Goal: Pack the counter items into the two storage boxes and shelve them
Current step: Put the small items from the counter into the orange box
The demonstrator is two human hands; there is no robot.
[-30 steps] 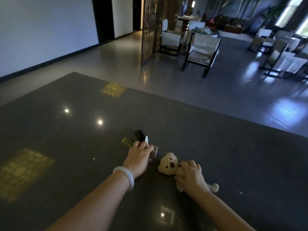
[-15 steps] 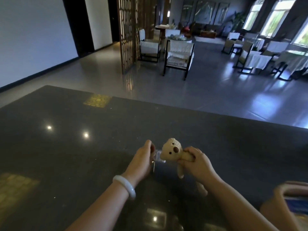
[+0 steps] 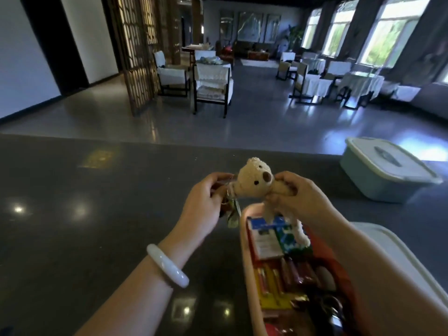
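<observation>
Dark polished stone is forming the counter [image 3: 72,238], which is mirroring ceiling lights as bright spots at nine o'clock from the hands. Beyond its far edge, at twelve o'clock, white-cushioned chairs [image 3: 213,86] are standing on a grey floor, with a wooden lattice screen [image 3: 138,44] at eleven o'clock. At two o'clock a pale blue box [image 3: 383,175] is sitting on the counter with its lid closed, well apart from the hands. At five o'clock a pink box [image 3: 244,238] is lying open, crowded with a blue-and-white carton [image 3: 263,238], a green pack [image 3: 289,241], yellow packets [image 3: 266,287] and some keys [image 3: 332,309]; the right forearm is crossing over it and hiding its right side. A white lid [image 3: 388,251] is resting just beside it at four o'clock. The left hand [image 3: 206,204], with a white bracelet [image 3: 167,269] on its wrist, is curling its fingers round a small bundle [image 3: 230,209] too blurred to identify. The right hand [image 3: 298,197] is pinching the teddy bear [image 3: 253,180] by one limb, holding it in the air between the two hands above the far end of the pink box. The bear's long axis is running from its head at eleven o'clock to its legs at five o'clock, the legs dangling over the cartons and the face turning toward the camera.
</observation>
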